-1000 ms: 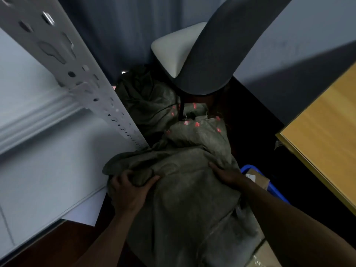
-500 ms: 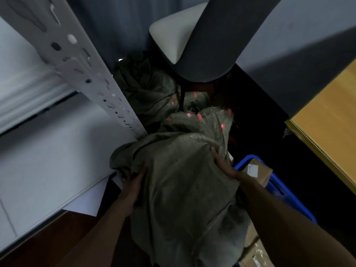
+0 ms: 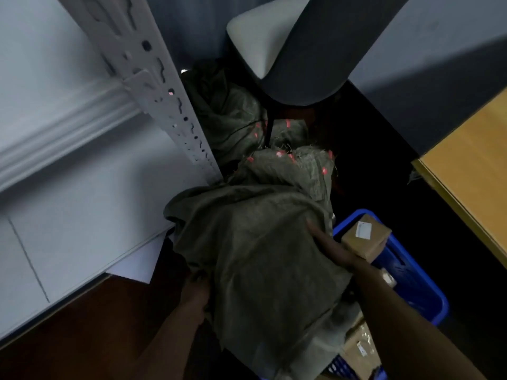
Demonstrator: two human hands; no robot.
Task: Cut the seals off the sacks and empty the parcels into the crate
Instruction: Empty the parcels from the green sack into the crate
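Standing over the blue crate (image 3: 428, 294), the person has a slack grey-green sack (image 3: 260, 256) draped between both arms, its lower cloth falling across the crate's near left part. The right hand (image 3: 329, 248) lies on the sack's right side, fingers (image 3: 311, 224) straight and close together against the weave. The left hand (image 3: 196, 286) is at the sack's left edge, half buried in the folds; I cannot tell how its fingers lie. A brown parcel (image 3: 366, 239) with a white label sits in the crate just beside the right wrist, and more parcels (image 3: 359, 349) show lower down. Other sacks (image 3: 227, 113) with red marks are heaped behind, between a white shelf upright (image 3: 164, 100) and a chair (image 3: 301, 50). A wooden bench (image 3: 472, 171) stands at the right.
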